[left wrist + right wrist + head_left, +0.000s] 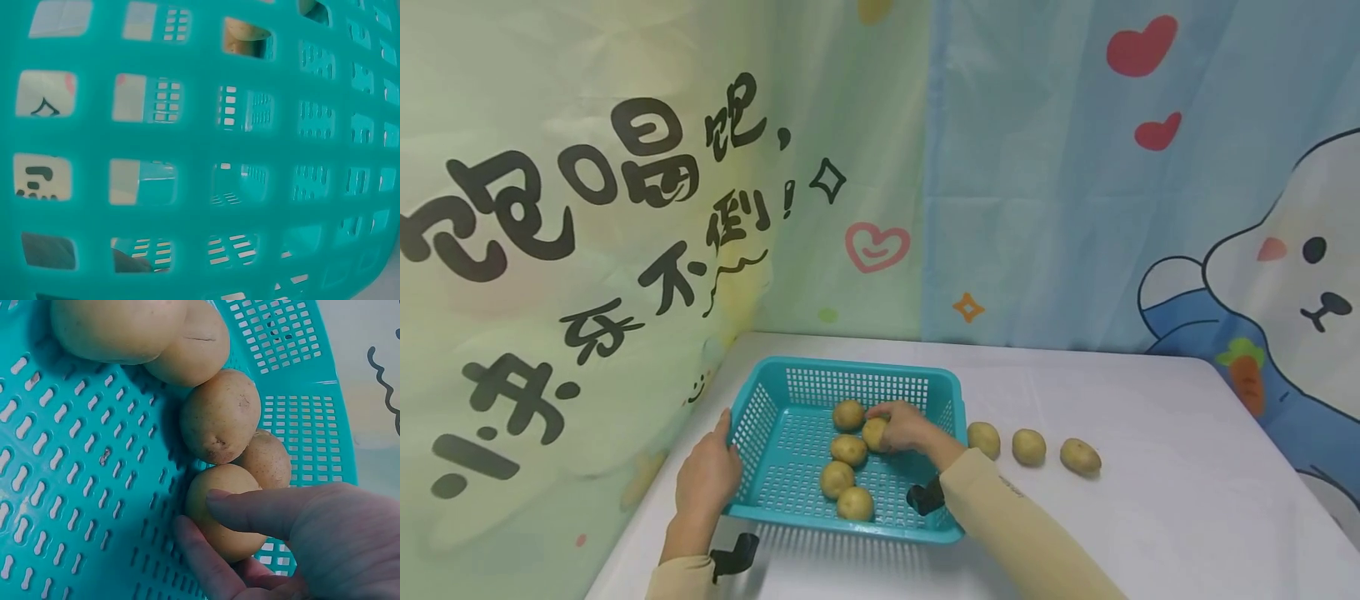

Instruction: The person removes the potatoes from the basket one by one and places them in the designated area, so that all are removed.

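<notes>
A turquoise plastic basket (857,364) with slotted walls stands on the table. My left hand (707,471) grips its left side at the rim; through the wall holes, the left wrist view shows only dark bits of fingers (131,262). Inside the basket, my right hand (910,427) holds a potato (225,509) between thumb and fingers, low among the others. Several more potatoes lie in a loose row there, among them a rear potato (848,414) and a front potato (855,504). The right palm is partly out of frame in the right wrist view.
Three potatoes lie in a row on the table right of the basket: a near one (983,440), a middle one (1028,447) and an outer one (1080,457). The white table (1187,500) meets a printed curtain (1022,208) behind and at the left.
</notes>
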Demonstrator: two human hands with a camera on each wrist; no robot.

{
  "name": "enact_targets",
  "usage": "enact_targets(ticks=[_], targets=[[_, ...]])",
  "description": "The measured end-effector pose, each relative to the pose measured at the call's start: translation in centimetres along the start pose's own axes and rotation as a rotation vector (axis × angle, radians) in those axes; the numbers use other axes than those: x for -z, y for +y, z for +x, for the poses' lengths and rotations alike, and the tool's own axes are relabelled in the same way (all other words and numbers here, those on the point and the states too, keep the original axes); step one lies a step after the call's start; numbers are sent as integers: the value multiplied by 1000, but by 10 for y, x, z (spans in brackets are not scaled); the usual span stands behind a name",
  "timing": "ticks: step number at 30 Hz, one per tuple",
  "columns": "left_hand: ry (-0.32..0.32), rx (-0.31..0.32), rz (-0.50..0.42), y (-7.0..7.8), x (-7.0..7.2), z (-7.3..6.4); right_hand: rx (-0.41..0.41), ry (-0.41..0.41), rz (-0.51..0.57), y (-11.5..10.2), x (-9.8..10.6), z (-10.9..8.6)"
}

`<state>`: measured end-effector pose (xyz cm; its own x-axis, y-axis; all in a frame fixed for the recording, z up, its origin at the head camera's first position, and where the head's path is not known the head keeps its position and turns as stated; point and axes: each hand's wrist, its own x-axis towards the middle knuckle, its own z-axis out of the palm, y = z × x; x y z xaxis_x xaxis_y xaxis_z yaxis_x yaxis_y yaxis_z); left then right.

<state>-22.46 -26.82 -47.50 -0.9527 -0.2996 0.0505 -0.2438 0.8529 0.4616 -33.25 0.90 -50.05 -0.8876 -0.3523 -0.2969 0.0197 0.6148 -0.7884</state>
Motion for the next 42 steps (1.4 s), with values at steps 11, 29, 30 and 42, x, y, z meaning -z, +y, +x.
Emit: enact_targets(ticks=[11,29,30,42], targets=[[4,-4,2,0,1,-1,-20,12,29,0,1,-2],[-6,3,5,0,0,0,10,21,159,-16,9,-12],[-5,4,6,0,0,0,8,22,171,-17,10,-13],[-17,12,3,0,1,-1,46,-2,348,-19,30,-30]])
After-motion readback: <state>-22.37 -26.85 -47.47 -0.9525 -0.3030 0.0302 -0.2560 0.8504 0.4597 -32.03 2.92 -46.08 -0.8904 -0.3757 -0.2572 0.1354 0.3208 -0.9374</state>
